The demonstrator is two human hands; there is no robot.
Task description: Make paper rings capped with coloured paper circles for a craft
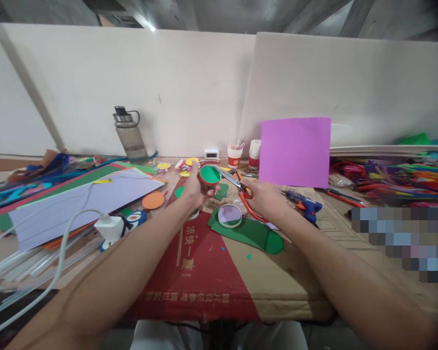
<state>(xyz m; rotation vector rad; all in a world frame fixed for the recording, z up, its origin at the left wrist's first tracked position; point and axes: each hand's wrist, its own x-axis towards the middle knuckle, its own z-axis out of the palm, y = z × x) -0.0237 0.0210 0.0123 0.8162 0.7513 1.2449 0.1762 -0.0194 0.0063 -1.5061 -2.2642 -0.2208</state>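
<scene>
My left hand (194, 188) is closed around a small round tub with a red rim and a green disc (209, 174) on top, held above the table. My right hand (263, 196) grips red-handled scissors (241, 188), whose blades are open and point at the green disc's right edge. Below the hands lies a tape roll (229, 215) with a lilac face, resting on a dark green foam sheet (251, 233).
Cardboard with a red print (204, 272) covers the table. Lilac and green paper sheets (80, 199), a white charger (109, 227) and an orange disc (153, 200) lie left. A water bottle (130, 134), cups (235, 156), an upright purple sheet (295, 150), a blue glue gun (308, 206) and pipe cleaners (397, 180) stand behind and right.
</scene>
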